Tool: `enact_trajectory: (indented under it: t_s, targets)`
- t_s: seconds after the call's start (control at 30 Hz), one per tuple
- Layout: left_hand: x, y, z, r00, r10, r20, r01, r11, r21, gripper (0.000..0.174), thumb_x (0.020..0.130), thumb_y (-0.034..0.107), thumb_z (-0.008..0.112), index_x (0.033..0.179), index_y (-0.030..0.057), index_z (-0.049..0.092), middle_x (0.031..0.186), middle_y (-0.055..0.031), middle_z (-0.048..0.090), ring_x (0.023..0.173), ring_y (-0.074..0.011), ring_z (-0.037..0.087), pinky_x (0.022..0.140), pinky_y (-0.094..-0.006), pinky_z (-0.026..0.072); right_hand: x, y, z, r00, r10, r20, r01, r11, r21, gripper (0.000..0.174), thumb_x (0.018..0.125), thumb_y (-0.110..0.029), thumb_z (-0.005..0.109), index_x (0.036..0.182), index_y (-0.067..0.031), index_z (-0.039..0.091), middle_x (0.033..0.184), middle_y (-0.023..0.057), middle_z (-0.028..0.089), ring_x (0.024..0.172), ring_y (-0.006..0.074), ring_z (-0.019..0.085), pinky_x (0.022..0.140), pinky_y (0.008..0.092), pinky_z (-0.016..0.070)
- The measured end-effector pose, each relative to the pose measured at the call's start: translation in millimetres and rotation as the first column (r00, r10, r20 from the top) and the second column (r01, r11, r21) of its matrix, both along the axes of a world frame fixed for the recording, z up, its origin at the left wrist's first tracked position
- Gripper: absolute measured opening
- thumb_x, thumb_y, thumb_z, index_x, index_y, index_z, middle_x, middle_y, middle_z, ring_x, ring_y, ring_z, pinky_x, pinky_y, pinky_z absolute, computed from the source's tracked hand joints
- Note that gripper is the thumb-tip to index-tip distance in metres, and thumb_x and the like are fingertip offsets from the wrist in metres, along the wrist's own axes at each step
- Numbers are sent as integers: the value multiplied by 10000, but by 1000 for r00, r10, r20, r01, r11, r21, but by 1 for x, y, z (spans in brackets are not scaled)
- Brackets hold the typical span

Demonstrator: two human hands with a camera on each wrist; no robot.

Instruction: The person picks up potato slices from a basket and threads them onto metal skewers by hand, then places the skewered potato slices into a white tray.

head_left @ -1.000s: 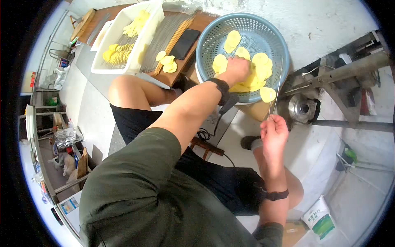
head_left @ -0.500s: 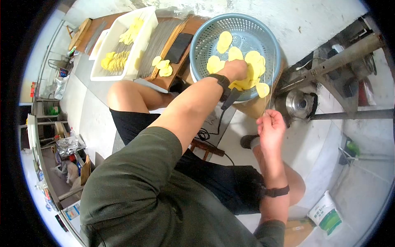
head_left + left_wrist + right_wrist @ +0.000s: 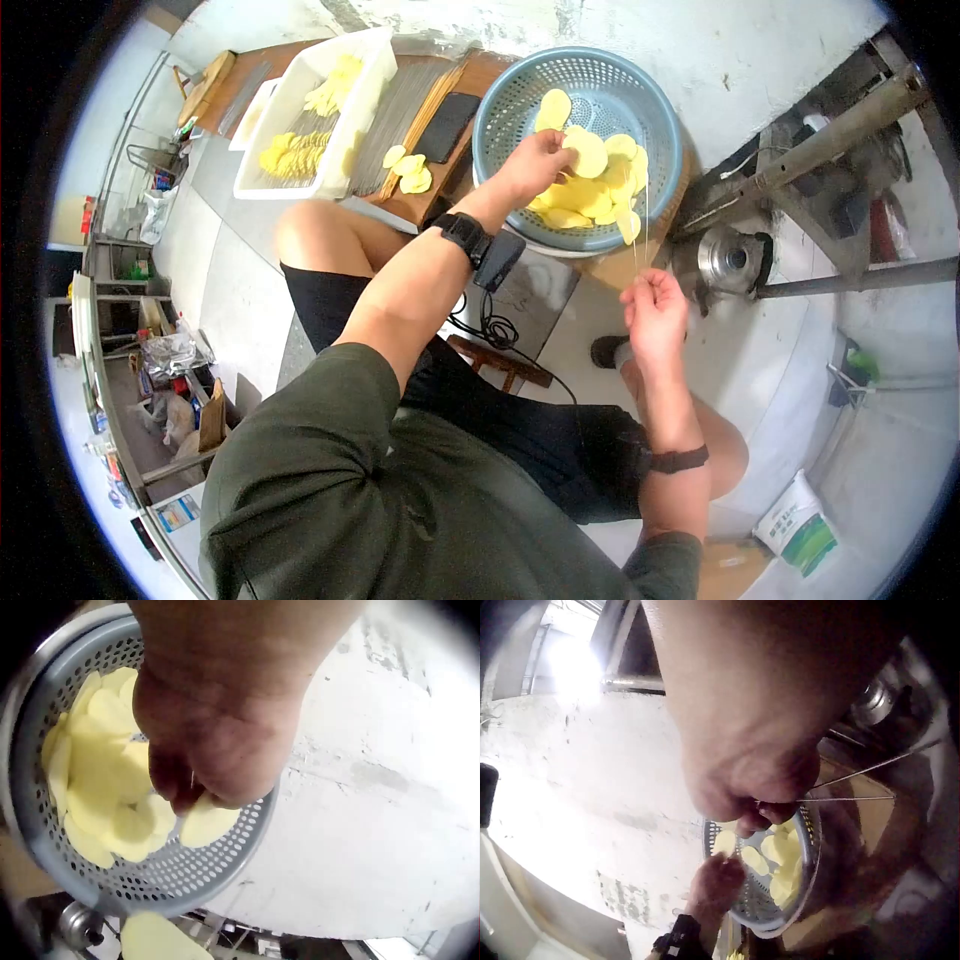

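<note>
My left hand (image 3: 535,165) pinches a thin, pale yellow round slice (image 3: 586,155), which looks like potato, over the blue-grey colander (image 3: 645,105). In the left wrist view the slice (image 3: 210,823) hangs below the fingertips. More slices (image 3: 585,198) lie heaped inside the colander. Just in front of its rim, my right hand (image 3: 657,315) holds two thin skewers (image 3: 646,205) between thumb and fingers, pointing away from me. One slice (image 3: 628,224) is threaded on a skewer. The right wrist view shows the skewers (image 3: 855,799) spreading apart from the fingers.
On the wooden bench to the left stand a white tub (image 3: 340,165) of skewered slices, rows of skewers (image 3: 405,105), a black phone (image 3: 447,128) and a few loose slices (image 3: 410,172). A metal frame (image 3: 830,165) and kettle (image 3: 728,258) are at right.
My left hand has risen out of the slice heap and drawn back to the left, now with a slice in its fingers. The right hand keeps its hold on the skewers.
</note>
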State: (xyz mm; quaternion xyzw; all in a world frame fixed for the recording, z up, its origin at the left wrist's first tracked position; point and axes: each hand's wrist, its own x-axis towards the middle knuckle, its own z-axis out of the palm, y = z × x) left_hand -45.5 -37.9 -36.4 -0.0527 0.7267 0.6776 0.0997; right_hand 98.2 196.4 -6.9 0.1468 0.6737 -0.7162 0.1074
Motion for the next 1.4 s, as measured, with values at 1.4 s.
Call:
enact_trajectory:
  t_s: [1.4]
  targets:
    - [42,11,29,986,155,53,-161,850,501,213,912,71,573,1096,-32,540,933,-89,631,704,-122,592,629,-231,503,12,-7,0,980,199,-15,-199,980,1,94,934,-71,525,989,3,541,701,23,588,523,36,436,451,187,330]
